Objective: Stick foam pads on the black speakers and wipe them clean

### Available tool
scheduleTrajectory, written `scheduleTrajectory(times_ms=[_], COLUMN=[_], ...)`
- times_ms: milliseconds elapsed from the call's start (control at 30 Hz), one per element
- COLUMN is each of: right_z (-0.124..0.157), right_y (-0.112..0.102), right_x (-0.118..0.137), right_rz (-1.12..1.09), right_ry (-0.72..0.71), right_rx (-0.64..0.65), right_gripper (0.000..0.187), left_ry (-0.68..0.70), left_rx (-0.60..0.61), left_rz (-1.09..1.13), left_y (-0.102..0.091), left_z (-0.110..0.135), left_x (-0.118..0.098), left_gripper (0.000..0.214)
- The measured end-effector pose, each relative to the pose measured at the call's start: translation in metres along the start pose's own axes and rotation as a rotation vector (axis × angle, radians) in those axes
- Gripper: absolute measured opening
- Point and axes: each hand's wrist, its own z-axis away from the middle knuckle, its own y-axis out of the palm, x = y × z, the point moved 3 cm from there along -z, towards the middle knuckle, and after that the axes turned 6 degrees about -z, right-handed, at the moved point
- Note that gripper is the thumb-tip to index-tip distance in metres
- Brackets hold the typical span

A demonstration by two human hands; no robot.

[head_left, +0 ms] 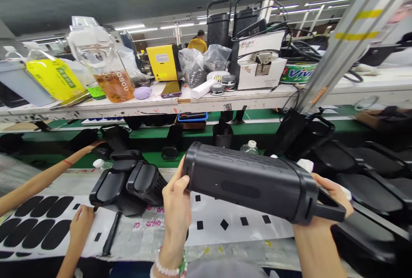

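A long black speaker-like housing (244,183) is held sideways above the bench, tilted down to the right. Its ribbed face is uppermost, a dark oval patch shows on its near side, and a loop handle sticks out at the right end. My left hand (176,203) grips the left end, thumb on the near corner. Around the right end, by the handle, my right hand (334,203) is closed; part of its fingers is hidden behind the housing. Beneath it lies a white sheet (212,235) with small black square pads.
Several similar black housings (109,188) stand to the left, and more (370,183) crowd the right. At far left, a co-worker's hand (80,222) rests by a sheet of black oval pads (25,226). A shelf (161,106) crosses ahead, with a green belt (154,132) below it.
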Motion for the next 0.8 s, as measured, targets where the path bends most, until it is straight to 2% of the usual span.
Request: scheduleTrajectory(times_ms=[233, 400, 500, 567, 667, 733, 800], right_z=[0.016, 0.021, 0.022, 0.021, 0.013, 0.005, -0.002], right_y=[0.031, 0.043, 0.053, 0.058, 0.060, 0.057, 0.054], right_x=[0.006, 0.009, 0.016, 0.025, 0.039, 0.044, 0.045], right_rz=[0.000, -0.117, -0.144, -0.124, -0.115, -0.107, -0.116], right_ry=[0.034, 0.048, -0.023, -0.134, -0.305, -0.342, -0.327], right_rx=[0.063, 0.170, 0.223, 0.243, 0.273, 0.333, 0.388], right_gripper=[0.035, 0.024, 0.025, 0.026, 0.024, 0.023, 0.023], left_ry=[0.001, -0.005, -0.013, -0.088, -0.333, -0.476, -0.548], left_rx=[-0.024, -0.071, -0.086, -0.105, -0.086, -0.023, 0.041], left_rz=[0.050, 0.056, 0.080, 0.102, 0.096, 0.078, 0.074], left_y=[0.000, 0.004, 0.005, 0.002, -0.006, -0.010, -0.013], left_z=[0.000, 0.004, 0.005, 0.004, 0.004, 0.007, 0.010], left_x=[-0.001, -0.002, -0.001, 0.000, 0.003, 0.006, 0.009], left_gripper=[0.041, 0.041, 0.043, 0.044, 0.042, 0.041, 0.041])
